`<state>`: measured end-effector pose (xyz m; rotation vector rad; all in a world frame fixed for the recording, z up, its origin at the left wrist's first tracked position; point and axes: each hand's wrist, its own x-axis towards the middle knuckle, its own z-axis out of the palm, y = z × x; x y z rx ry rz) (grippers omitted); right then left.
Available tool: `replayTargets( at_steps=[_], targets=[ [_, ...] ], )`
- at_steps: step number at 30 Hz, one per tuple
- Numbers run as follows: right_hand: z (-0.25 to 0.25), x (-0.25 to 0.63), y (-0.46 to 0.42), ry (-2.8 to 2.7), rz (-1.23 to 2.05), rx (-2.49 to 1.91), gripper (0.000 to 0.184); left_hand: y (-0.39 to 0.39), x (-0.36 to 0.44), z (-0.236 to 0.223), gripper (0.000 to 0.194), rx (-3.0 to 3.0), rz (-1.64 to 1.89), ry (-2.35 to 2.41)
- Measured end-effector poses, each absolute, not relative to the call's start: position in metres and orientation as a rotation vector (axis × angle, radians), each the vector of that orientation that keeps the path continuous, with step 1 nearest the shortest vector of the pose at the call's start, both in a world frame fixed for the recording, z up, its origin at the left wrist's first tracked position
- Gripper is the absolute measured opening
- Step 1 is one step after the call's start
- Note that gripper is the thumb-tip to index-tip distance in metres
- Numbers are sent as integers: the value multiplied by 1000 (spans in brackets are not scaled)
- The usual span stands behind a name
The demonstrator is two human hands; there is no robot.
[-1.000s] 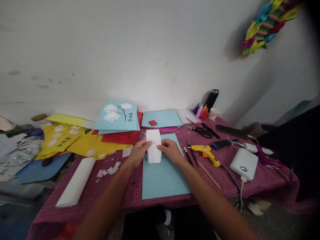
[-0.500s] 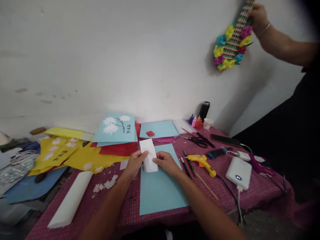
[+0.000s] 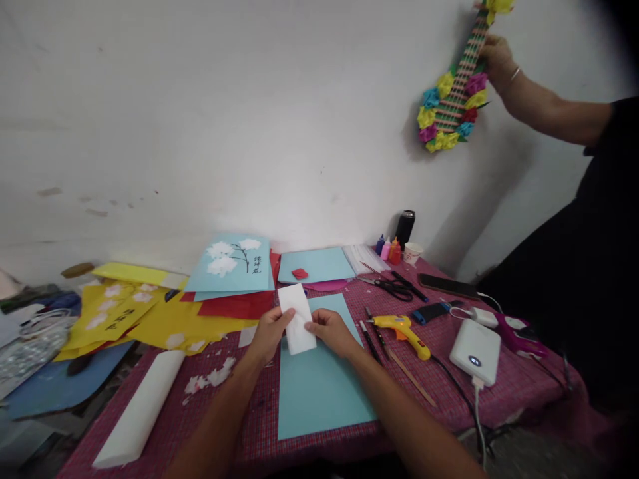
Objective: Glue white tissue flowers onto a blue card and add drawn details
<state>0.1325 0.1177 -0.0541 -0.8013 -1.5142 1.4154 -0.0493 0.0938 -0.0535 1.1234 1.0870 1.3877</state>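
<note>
Both hands work a folded white paper strip point(image 3: 298, 319) held just above the far end of a light blue sheet point(image 3: 319, 372) lying on the checked red tablecloth point(image 3: 439, 372). Left hand point(image 3: 268, 331) closed on the strip's left edge, thumb on top, fingers under; right hand point(image 3: 330, 329) pinching its right edge likewise. The strip tilts, its top toward 11 o'clock. Judged step: creasing or folding the strip between the two grips; a further fold would call for matched edges and a firm press along the line, and the blue sheet beneath offers a flat bed for that. At 2 o'clock from the hands: yellow glue gun point(image 3: 402, 327), scissors point(image 3: 392, 286), white power bank point(image 3: 475, 350) with cable. Containers at 1 o'clock by the wall: a dark flask point(image 3: 405, 228), lid on, contents not visible; small coloured bottles point(image 3: 387, 247), capped; a paper cup point(image 3: 412, 252), inside not visible. At 10 o'clock, yellow sheets point(image 3: 150, 316) with white blossoms, and a blue card point(image 3: 232, 261) with a branch. White roll point(image 3: 140, 409) at 8 o'clock. Another person's hand point(image 3: 494, 56) at upper right holds a paper-flower guitar ornament point(image 3: 452, 100) against the wall.
</note>
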Motion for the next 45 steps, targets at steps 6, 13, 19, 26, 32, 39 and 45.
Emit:
replayTargets(
  at_steps=[6, 13, 19, 26, 32, 39, 45],
  targets=[
    [-45, 134, 114, -1447, 1406, -740, 36, 88, -47, -48, 43, 1196, 1240, 1112],
    [-50, 136, 120, -1329, 1304, -789, 32, 78, -42, -39, 47, 1274, 1036, 1105],
    [-48, 139, 121, -1287, 1253, -827, 30, 80, -44, -41, 44, 1302, 1024, 1119],
    [-50, 142, 122, -1232, 1236, -853, 31, 81, -47, -45, 38, 1281, 1023, 1124],
    [-51, 143, 122, -1255, 1280, -841, 39, 80, -44, -41, 37, 1257, 1090, 1125],
    [-48, 136, 114, -1478, 1418, -876, 36, 86, -44, -43, 40, 1179, 1317, 1152],
    [-49, 134, 113, -1537, 1357, -955, 32, 91, -45, -48, 38, 1124, 1409, 1155]
  ],
)
